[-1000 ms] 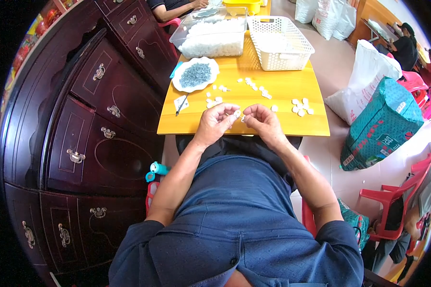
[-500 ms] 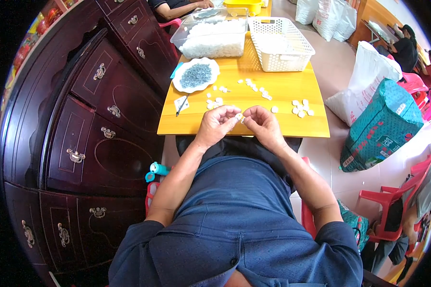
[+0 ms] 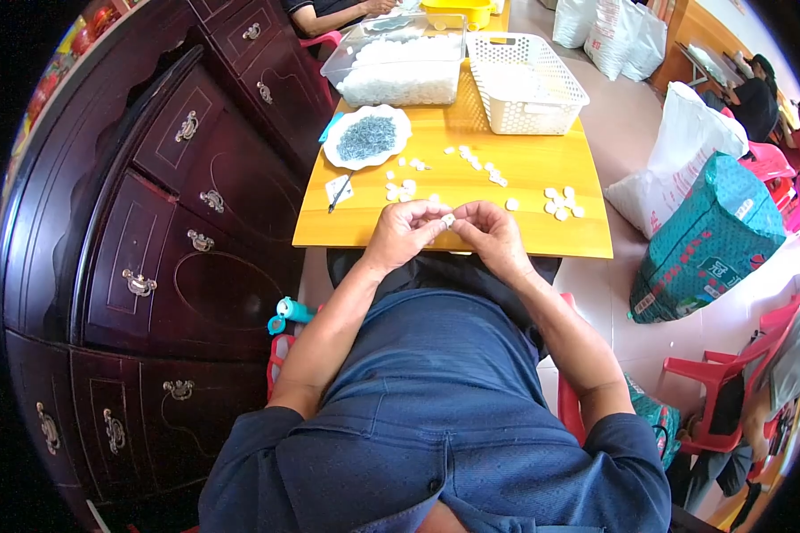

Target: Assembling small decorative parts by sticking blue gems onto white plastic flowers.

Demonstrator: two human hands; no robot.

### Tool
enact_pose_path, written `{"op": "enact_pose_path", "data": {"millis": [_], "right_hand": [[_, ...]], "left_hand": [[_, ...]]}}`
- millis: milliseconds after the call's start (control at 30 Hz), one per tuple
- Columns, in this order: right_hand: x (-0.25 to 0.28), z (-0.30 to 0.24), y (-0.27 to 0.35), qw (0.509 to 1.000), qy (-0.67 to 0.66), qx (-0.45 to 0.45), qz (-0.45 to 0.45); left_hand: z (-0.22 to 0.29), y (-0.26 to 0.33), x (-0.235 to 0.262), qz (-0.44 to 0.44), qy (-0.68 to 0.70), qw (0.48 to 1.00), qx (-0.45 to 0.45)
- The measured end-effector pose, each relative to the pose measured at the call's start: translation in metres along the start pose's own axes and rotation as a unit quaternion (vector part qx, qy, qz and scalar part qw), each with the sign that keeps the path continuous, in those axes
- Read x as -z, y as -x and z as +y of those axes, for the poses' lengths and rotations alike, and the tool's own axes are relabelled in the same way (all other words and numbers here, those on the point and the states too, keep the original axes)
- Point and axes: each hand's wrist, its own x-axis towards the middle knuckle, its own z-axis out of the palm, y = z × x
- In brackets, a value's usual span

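A small white piece (image 3: pixel 449 219) with a dark spot in its middle is pinched over the near edge of the yellow table (image 3: pixel 542 235). My left hand (image 3: pixel 404 233) grips it from one side with thumb and forefinger. From the other side, the thumb and fingers of my right hand (image 3: pixel 492 238) close on the same piece. Small round white pieces (image 3: pixel 402 189) lie just beyond my left hand, and another group (image 3: pixel 561 203) rests to the right. Smaller white pieces (image 3: pixel 482 165) are scattered farther back. A white scalloped plate (image 3: pixel 333 149) holds a heap of thin dark bits (image 3: pixel 367 137).
At the table's back stand a clear tub (image 3: pixel 460 64) full of white pieces and a white perforated basket (image 3: pixel 529 119). A pen-like tool (image 3: pixel 340 195) lies at left. Dark drawers (image 3: pixel 213 266) flank the left; a teal bag (image 3: pixel 707 240) and white sack (image 3: pixel 684 147) stand on the right.
My fingertips have drawn closer together, and the small white piece between them now shows its face with the dark spot. The view has shifted slightly; the things on the table lie as before.
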Motion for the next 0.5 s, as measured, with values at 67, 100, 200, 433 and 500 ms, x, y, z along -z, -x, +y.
{"op": "enact_pose_path", "data": {"millis": [67,100,200,433,500], "right_hand": [[0.003,-0.001,-0.001,1.0,-0.005,-0.019,-0.014],[0.004,-0.001,-0.001,0.999,-0.01,-0.039,-0.028],[0.007,-0.001,-0.002,0.997,-0.03,-0.065,-0.042],[0.004,-0.009,0.001,0.984,-0.136,-0.1,-0.056],[0.003,-0.011,0.001,0.98,-0.153,-0.116,-0.053]], "left_hand": [[0.0,0.0,0.0,-0.005,-0.014,1.0,-0.003],[0.0,0.0,0.0,-0.005,-0.014,1.0,-0.004],[0.006,0.0,-0.003,-0.009,-0.013,1.0,-0.026],[0.029,0.003,-0.013,0.026,-0.187,0.973,-0.135],[0.04,0.006,-0.017,0.044,-0.275,0.942,-0.185]]}}
